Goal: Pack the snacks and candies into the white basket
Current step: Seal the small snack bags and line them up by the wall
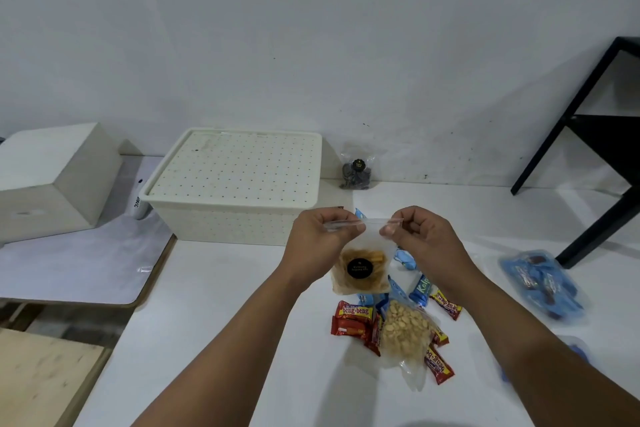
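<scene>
Fingers of left hand (pixel 320 236) and right hand (pixel 420 236) pinch the clear snack bag (pixel 360 269) by its top edge.

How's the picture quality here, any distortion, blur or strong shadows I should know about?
Head view: wide-angle bending bows the table edge and stretches the forearms at the bottom; lighting is soft and even, with faint shadows beside the white basket; the small label on the chip bag, pinched by left hand and right hand, is too blurred to read.
</scene>
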